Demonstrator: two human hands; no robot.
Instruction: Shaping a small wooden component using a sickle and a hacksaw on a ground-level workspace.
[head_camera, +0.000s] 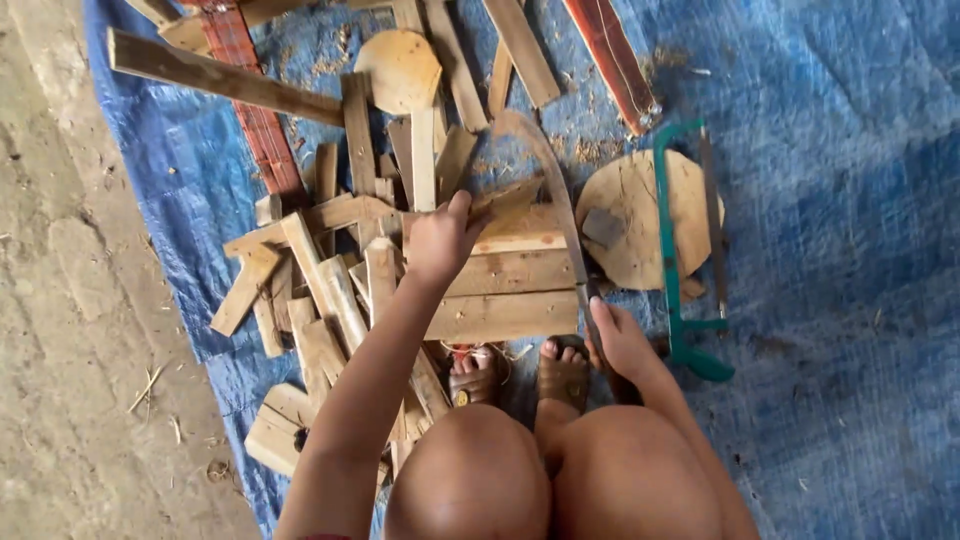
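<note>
I squat on a blue tarp (840, 220) over a pile of wood offcuts. My left hand (438, 240) grips a short wooden piece (505, 198) that lies across a stack of flat boards (505, 290). My right hand (620, 345) is closed on the handle of a long curved blade (555, 185). The blade arcs from the handle up past the right end of the boards, and its tip rests near the held piece. My knees and sandalled feet (520, 375) show at the bottom, just below the boards.
A green hacksaw (672, 260) lies across a round wooden disc (630, 220) to the right. Another disc (398, 68) lies at the top. Long planks, scraps (310, 290) and red patterned strips (258, 120) cover the left tarp. Bare concrete floor (60, 300) is at far left.
</note>
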